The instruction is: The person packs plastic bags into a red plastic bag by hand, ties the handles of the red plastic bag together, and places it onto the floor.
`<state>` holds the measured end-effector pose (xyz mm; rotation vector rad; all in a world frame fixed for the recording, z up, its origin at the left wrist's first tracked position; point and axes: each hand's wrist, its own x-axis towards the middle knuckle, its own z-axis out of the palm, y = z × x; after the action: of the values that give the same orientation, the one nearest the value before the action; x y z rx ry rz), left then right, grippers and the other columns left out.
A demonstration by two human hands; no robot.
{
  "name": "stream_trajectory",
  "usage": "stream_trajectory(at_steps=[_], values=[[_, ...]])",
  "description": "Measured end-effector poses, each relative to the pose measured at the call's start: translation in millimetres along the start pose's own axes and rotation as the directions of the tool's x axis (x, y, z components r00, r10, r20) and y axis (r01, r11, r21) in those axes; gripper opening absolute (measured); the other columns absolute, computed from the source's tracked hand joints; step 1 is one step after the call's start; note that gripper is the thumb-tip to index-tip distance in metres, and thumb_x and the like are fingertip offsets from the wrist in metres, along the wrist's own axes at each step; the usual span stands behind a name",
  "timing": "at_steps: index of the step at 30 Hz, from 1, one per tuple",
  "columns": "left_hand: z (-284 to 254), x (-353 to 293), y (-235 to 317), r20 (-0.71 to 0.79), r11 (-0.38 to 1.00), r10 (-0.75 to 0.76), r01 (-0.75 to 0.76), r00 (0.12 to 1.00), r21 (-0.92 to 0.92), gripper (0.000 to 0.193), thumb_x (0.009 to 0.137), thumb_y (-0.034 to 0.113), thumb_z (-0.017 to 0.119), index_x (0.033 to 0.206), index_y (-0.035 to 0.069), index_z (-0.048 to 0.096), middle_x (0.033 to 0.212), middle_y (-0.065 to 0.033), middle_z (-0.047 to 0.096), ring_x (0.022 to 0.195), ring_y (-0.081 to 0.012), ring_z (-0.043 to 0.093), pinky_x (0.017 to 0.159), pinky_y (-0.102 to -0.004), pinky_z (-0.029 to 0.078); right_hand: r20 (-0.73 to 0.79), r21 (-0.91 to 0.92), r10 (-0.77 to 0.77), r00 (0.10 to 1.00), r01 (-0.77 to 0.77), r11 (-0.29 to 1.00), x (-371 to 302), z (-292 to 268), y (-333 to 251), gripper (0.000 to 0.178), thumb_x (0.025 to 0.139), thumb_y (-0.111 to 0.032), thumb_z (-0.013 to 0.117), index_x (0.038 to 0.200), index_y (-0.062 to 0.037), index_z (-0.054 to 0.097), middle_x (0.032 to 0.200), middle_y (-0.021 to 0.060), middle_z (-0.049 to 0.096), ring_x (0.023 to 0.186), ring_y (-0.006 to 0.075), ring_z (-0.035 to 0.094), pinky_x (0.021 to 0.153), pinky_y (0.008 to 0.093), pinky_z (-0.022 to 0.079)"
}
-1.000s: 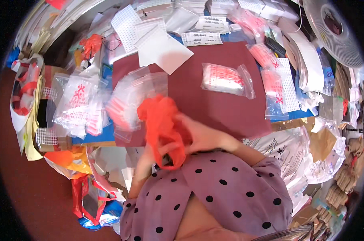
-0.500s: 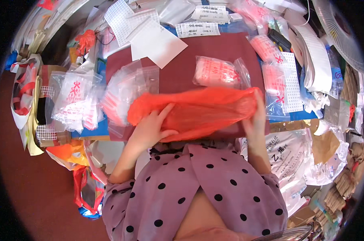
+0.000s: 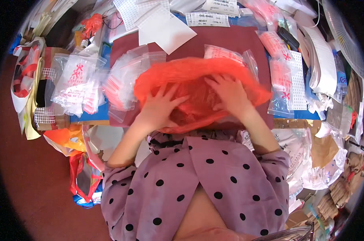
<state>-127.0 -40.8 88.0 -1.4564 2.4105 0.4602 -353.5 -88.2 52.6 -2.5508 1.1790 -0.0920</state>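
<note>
The red plastic bag gapes between both hands, over the maroon sheet on the worktop. The left hand spreads its fingers against the bag's left side; the right hand splays inside its mouth (neither grip looks clenched from here). Opening the bag out seems the step in hand; next, I'd judge, calls for pressing the thin film wide without snagging it.

Upper garment: I wear a mauve, black-dotted blouse with V neckline and loose sleeves; my left hand and right hand are bare.
</note>
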Motion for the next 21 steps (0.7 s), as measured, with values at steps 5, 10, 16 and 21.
stream_trajectory(at_steps=[5,10,16,21], values=[[-2.6,-11.2,-12.7,0.024,0.999,0.008,-0.009,1.000,0.047,0.060,0.061,0.046,0.066,0.114,0.021,0.052,0.130,-0.0081,0.038,0.119,-0.0284,0.035,0.093,-0.0573,0.024,0.268,0.276,-0.159,0.950,0.082,0.958,-37.7,-36.6,-5.7,0.058,0.064,-0.018,0.067,0.117,-0.0079,0.046,0.111,0.0135,0.049,0.104,0.0306,0.047,0.087,0.0387,0.040],[31.4,8.5,7.8,-0.180,0.994,0.101,-0.092,0.979,0.058,0.040,0.073,0.041,0.057,0.100,0.012,0.059,0.112,-0.0099,0.049,0.109,-0.0283,0.042,0.088,-0.0568,0.030,-0.117,0.937,-0.220,0.968,0.181,0.299,-28.0,-96.9,-9.9,0.015,0.078,-0.008,0.055,0.091,-0.0045,0.061,0.094,0.0126,0.061,0.087,0.0248,0.058,0.081,0.0319,0.043],[28.9,19.2,34.7,-0.119,0.990,0.109,-0.118,0.987,-0.076,0.064,0.067,0.027,0.066,0.125,0.027,0.039,0.125,-0.0122,0.036,0.113,-0.0377,0.035,0.086,-0.0641,0.028,-0.098,-0.048,0.143,0.985,-0.149,0.988,22.2,-9.6,76.6,0.075,0.058,-0.031,0.074,0.121,-0.0116,0.038,0.124,0.0115,0.039,0.114,0.0320,0.037,0.083,0.0498,0.038],[26.1,25.2,40.9,-0.043,0.997,0.074,-0.075,0.996,-0.027,0.076,0.063,0.028,0.070,0.128,0.040,0.031,0.131,-0.0097,0.029,0.118,-0.0406,0.028,0.085,-0.0709,0.020,-0.168,0.826,0.515,0.840,-0.166,0.539,19.3,-3.5,140.4,0.041,0.068,-0.018,0.066,0.103,-0.0032,0.051,0.096,0.0043,0.054,0.094,0.0165,0.050,0.082,0.0280,0.040]])
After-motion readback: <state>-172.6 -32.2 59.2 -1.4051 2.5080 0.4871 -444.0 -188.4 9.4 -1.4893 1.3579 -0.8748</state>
